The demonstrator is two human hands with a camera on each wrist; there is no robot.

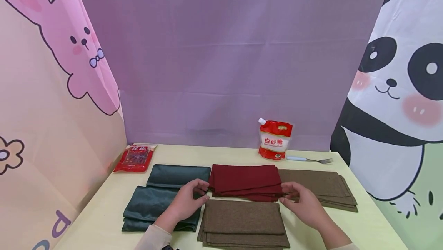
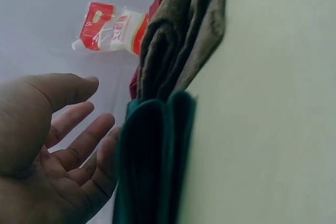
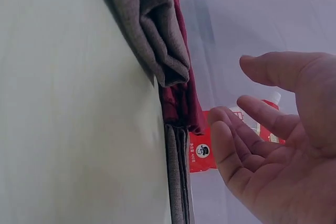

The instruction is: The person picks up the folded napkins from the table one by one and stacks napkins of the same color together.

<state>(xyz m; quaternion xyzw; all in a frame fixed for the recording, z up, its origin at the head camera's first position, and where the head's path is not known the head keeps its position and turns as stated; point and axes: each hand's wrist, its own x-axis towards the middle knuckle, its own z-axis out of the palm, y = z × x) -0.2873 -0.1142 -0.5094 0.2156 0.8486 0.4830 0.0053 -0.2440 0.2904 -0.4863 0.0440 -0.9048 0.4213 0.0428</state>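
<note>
A folded dark red cloth (image 1: 245,180) lies in the middle of the table. My left hand (image 1: 189,200) hovers at its left end, over the two folded teal cloths (image 1: 152,204), fingers loosely bent and nothing in them. At the red cloth's right end is my right hand (image 1: 304,204), thumb and fingers apart and empty. Between the hands, nearer to me, lies a folded brown cloth (image 1: 243,219) in several layers. Another brown cloth (image 1: 315,184) lies to the right, partly behind my right hand. In the left wrist view, a teal cloth (image 2: 142,150) stands close beside my fingers.
A red and white sugar pouch (image 1: 275,140) with a white cap stands at the back, with a fork (image 1: 311,160) beside it on the right. At the back left lies a red packet (image 1: 135,158). A purple curtain (image 1: 225,61) hangs behind the table (image 1: 93,219).
</note>
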